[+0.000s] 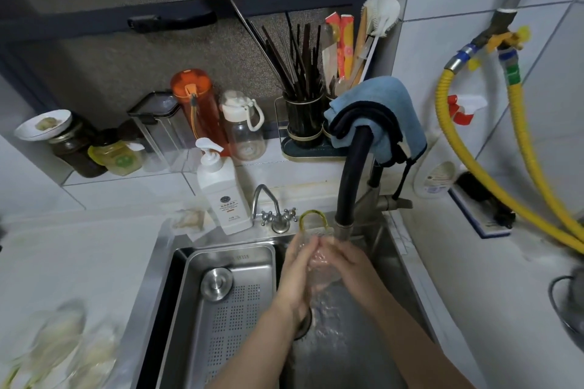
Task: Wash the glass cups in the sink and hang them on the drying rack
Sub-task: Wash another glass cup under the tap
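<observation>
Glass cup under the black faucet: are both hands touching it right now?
Touching. The head view shows the left hand and right hand wrapped around the glass cup from either side, fingers curled against it under the black faucet.

Two bare forearms, left hand (297, 275) and right hand (346, 262), sleeveless, no rings or watch.

Glass cup (322, 265) mostly hidden betw. both hands; blurred glasses (60, 347) cut off bottom-left.
</observation>
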A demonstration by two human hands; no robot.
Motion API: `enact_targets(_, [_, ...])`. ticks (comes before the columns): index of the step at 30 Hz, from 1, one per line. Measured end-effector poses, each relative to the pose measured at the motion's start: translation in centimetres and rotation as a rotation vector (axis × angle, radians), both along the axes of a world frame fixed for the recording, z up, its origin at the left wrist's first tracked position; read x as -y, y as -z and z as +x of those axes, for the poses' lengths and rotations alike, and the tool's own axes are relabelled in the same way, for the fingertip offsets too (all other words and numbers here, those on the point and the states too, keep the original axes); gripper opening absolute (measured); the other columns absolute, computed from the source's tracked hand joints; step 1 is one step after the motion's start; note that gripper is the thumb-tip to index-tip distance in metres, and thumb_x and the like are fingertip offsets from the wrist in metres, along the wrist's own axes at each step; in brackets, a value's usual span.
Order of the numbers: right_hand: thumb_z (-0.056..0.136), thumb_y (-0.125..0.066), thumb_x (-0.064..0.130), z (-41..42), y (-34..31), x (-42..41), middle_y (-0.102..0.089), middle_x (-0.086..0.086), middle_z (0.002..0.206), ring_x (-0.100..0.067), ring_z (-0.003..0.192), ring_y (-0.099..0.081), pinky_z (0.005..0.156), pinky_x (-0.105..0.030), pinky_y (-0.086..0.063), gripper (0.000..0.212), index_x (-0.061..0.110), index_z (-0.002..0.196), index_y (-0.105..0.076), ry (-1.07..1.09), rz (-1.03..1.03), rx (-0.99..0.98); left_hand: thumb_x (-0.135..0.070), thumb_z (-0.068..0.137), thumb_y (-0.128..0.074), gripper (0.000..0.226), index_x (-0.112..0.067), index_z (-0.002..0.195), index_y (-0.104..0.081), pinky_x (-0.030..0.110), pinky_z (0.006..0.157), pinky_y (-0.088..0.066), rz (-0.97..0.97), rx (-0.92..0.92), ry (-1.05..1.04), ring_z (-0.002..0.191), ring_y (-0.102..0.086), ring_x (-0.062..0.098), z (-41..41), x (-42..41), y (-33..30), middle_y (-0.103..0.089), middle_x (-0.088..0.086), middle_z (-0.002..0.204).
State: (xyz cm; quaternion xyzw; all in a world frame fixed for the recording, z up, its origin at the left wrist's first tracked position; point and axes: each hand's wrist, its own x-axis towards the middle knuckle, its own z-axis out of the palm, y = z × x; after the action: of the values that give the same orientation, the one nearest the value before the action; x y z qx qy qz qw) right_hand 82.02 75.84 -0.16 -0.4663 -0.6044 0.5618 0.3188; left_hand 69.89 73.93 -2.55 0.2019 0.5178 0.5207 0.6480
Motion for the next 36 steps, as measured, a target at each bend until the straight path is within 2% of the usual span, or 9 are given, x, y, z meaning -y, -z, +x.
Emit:
enact_targets(2, [0.1, -0.045, 0.028, 0.5, 0.0, 0.3, -0.07, 0.013, 0.097, 0.006, 0.091, -0.065, 0.082, -0.012, -0.048, 0.02, 0.03, 0.102, -0.065, -0.137, 0.062, 0.115, -0.055, 0.069, -0.07, 0.065, -0.03, 0.127, -0.054, 0.037, 0.071, -0.058, -0.03, -0.034, 0.018, 0.092, -0.072, 0.024, -0.5, -0.3, -0.7, -0.071, 0.01, 0.109])
enact_targets(7, [0.092, -0.024, 0.059, 0.9, -0.4, -0.4, -0.071, -0.006, 0.091, -0.018, 0.085, -0.067, 0.085, -0.043, -0.052, 0.055, 0.021, 0.108, -0.06, -0.289, 0.219, 0.495, -0.06, 0.079, -0.064, 0.047, -0.031, 0.116, -0.062, 0.04, 0.071, -0.06, -0.172, -0.084, 0.073, 0.101, -0.067, 0.026, -0.4, -0.4, -0.2, -0.065, 0.006, 0.115])
enact_targets(12, [0.1, -0.038, 0.033, -0.4, -1.0, -0.9, -0.065, 0.007, 0.105, -0.011, 0.102, -0.062, 0.098, -0.04, -0.047, 0.02, 0.032, 0.114, -0.052, -0.244, 0.13, 0.355, -0.064, 0.074, -0.065, 0.056, -0.023, 0.113, -0.068, 0.039, 0.068, -0.058, -0.182, -0.11, 0.107, 0.097, -0.07, 0.027, 0.0, -1.0, -0.1, -0.071, 0.008, 0.111])
enact_targets(15, [0.101, -0.037, 0.036, 0.4, -0.2, -0.7, -0.068, -0.004, 0.1, -0.017, 0.094, -0.065, 0.091, -0.042, -0.049, 0.027, 0.019, 0.106, -0.057, -0.341, 0.209, 0.437, -0.069, 0.061, -0.071, 0.074, -0.018, 0.115, -0.066, 0.041, 0.069, -0.059, -0.207, -0.157, 0.141, 0.089, -0.071, 0.025, -0.9, -1.4, -0.4, -0.072, 0.014, 0.108])
enact_targets(19, [0.099, -0.026, 0.051, 1.3, -0.1, -0.6, -0.066, -0.004, 0.081, -0.017, 0.076, -0.063, 0.078, -0.041, -0.052, 0.041, 0.024, 0.088, -0.055, -0.351, 0.385, 0.626, -0.064, 0.072, -0.068, 0.061, -0.022, 0.117, -0.065, 0.041, 0.066, -0.059, -0.207, -0.141, 0.126, 0.091, -0.071, 0.028, -1.1, -1.3, -0.4, -0.07, 0.012, 0.113])
enact_targets(25, [0.094, -0.035, 0.048, 0.0, -0.4, -0.8, -0.066, 0.001, 0.116, -0.01, 0.107, -0.062, 0.096, -0.04, -0.048, 0.041, 0.03, 0.129, -0.046, -0.306, 0.181, 0.378, -0.074, 0.056, -0.071, 0.075, -0.017, 0.104, -0.072, 0.05, 0.076, -0.059, -0.204, -0.156, 0.13, 0.1, -0.068, 0.03, -0.8, -1.6, 0.3, -0.07, 0.013, 0.108])
enact_targets(29, [0.095, -0.052, 0.033, 1.3, -0.3, -0.3, -0.068, 0.012, 0.11, 0.002, 0.102, -0.063, 0.094, -0.031, -0.051, 0.022, 0.024, 0.114, -0.056, -0.389, 0.144, 0.326, -0.074, 0.058, -0.068, 0.083, -0.013, 0.114, -0.065, 0.039, 0.067, -0.058, -0.23, -0.142, 0.166, 0.07, -0.071, 0.023, -1.5, -1.9, 0.1, -0.073, 0.008, 0.082])
enact_targets(33, [0.093, -0.059, 0.022, 1.8, 0.3, -0.2, -0.072, 0.01, 0.099, 0.001, 0.096, -0.067, 0.093, -0.031, -0.053, 0.009, 0.026, 0.1, -0.062, -0.26, 0.126, 0.19, -0.075, 0.073, -0.053, 0.068, -0.03, 0.123, -0.059, 0.033, 0.069, -0.055, -0.135, -0.174, 0.192, 0.074, -0.071, 0.014, -1.6, -1.3, 0.0, -0.074, 0.002, 0.097])
enact_targets(36, [0.095, -0.056, 0.025, 1.2, -0.1, -0.5, -0.075, 0.011, 0.086, -0.001, 0.084, -0.07, 0.082, -0.03, -0.054, 0.01, 0.021, 0.094, -0.065, -0.044, 0.018, 0.037, -0.055, 0.084, -0.059, 0.054, -0.044, 0.134, -0.042, 0.035, 0.08, -0.051, -0.033, -0.09, 0.153, 0.084, -0.071, 0.009, -0.3, -0.2, 0.2, -0.073, -0.004, 0.108])
